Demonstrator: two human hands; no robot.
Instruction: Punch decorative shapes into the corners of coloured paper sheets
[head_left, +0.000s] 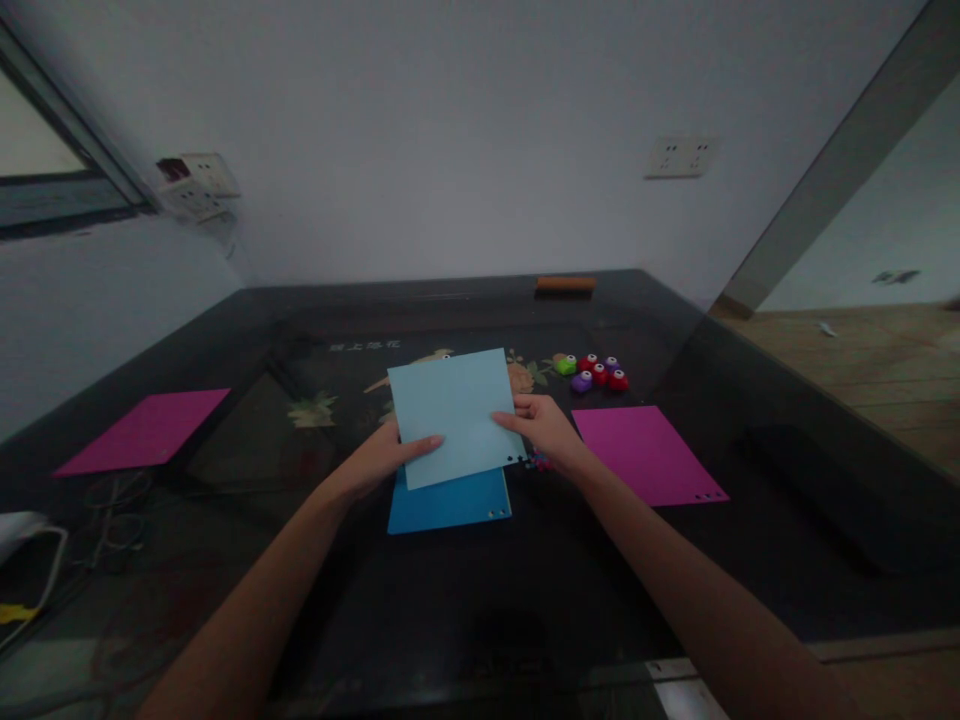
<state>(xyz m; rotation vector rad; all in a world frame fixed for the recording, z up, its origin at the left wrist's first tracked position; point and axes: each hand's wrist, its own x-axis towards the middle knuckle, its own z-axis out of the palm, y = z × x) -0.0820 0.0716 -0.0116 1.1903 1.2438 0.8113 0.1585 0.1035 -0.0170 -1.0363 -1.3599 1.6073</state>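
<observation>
Forearms (292,565) flank open tabletop (457,595), left hand (384,458) and right hand (549,430) pinching pale paper's (454,405) edges.

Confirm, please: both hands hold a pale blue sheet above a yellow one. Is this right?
Not quite: the lower sheet is a deeper blue, not yellow, as the head view shows. The left hand and right hand do hold the pale blue sheet above it.

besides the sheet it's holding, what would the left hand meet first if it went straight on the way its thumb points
Probably the right hand, at the opposite edge of the light blue sheet from the left hand; depth is hard to judge in this view.
</observation>
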